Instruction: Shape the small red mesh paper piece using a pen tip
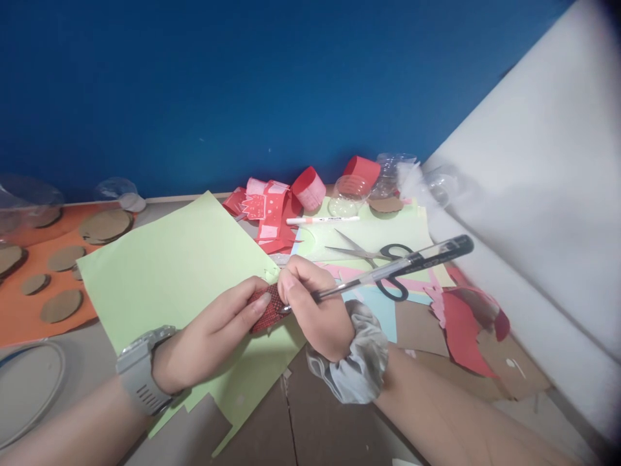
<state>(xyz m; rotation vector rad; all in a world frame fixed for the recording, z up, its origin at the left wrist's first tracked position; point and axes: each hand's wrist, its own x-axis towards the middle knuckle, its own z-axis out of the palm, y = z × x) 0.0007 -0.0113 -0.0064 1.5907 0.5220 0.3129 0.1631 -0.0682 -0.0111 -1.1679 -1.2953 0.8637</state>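
Observation:
My left hand [220, 327], with a grey watch at its wrist, presses a small dark red patterned piece [268, 312] against light green paper [174, 265]. My right hand [315, 307], with a grey scrunchie at the wrist, is closed round a clear pen [388, 272]. The pen's tip touches or nearly touches the right edge of the red piece, and its black end points up to the right. Both hands are close together at the green sheet's right corner. My fingers hide part of the red piece.
Black-handled scissors [373, 255] and a white marker [323, 221] lie beyond my right hand. Red paper shapes [272, 210] and clear plastic cups [349, 194] stand behind. Orange paper [36, 310] with cardboard discs [62, 305] is at left; a white wall [548, 162] rises at right.

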